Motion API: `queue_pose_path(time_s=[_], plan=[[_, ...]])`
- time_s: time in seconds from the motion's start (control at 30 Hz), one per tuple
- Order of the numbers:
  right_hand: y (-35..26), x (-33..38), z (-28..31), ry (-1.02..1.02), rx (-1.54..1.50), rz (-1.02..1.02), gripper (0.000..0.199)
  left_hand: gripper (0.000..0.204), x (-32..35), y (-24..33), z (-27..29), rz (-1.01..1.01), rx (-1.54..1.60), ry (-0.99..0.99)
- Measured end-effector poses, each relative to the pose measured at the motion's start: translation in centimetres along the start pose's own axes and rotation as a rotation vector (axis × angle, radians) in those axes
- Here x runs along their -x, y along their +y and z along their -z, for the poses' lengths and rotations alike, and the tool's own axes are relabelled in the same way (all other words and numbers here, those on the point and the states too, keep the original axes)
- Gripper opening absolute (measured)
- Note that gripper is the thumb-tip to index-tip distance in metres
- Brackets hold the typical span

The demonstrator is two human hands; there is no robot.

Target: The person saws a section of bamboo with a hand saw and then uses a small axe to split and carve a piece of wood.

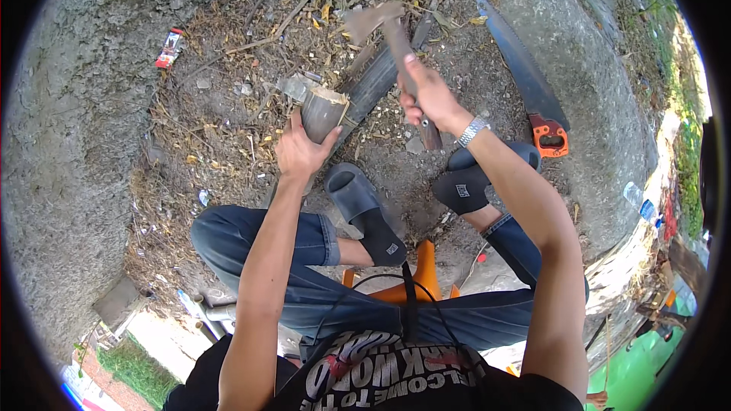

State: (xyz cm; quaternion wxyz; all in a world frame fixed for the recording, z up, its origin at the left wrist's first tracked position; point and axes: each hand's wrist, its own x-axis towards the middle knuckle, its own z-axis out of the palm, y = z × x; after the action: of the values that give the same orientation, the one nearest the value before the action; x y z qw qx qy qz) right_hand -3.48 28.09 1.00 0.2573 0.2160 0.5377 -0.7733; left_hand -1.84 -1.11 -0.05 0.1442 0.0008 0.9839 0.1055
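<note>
Wooden cylinder (323,116) we grip left of centre with our left hand (301,152); our right hand (431,99) clasps a hatchet (395,36), upper middle

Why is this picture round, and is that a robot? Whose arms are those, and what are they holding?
No robot here: these are a person's own bare arms. The person wears a camera on their head, looking down, so you see almost what they see. Its very wide lens makes the picture round and bends straight edges.

The left hand grips a short, round piece of wood with a pale, rough end. The right hand holds a hatchet-like tool by its handle; its head looks blurry.

The ground is dirt with dry leaves and little chips scattered about. A saw with an orange handle lies by a big grey rock. Down below are the person's jeans and dark shoes.
</note>
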Motion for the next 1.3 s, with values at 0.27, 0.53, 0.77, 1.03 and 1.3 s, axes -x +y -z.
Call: queue_pose_path(time_s=[0.27, 0.53, 0.77, 1.03, 1.3], plan=[[1.9, 3.2, 2.8, -0.095, 1.046, 0.209, 0.059, 0.096, 4.4, 2.2, -3.3, -0.066, 0.038, 0.16], [4.4, 12.6, -1.9, 0.254, 0.917, 0.423, 0.046, 0.089, 5.5, 1.9, -5.8, -0.044, -0.026, 0.354], [10.8, 11.0, -2.6, 0.377, 0.964, 0.456, 0.046, 0.096, 5.4, 1.7, -6.5, -0.027, -0.029, 0.307], [9.9, 10.2, -4.0, 0.366, 0.853, 0.54, 0.048, 0.096, 5.3, 1.5, -6.1, 0.012, -0.043, 0.3], [14.3, 7.3, -2.2, 0.4, 0.883, 0.493, 0.039, 0.097, 6.4, 3.4, -6.7, -0.009, -0.009, 0.328]])
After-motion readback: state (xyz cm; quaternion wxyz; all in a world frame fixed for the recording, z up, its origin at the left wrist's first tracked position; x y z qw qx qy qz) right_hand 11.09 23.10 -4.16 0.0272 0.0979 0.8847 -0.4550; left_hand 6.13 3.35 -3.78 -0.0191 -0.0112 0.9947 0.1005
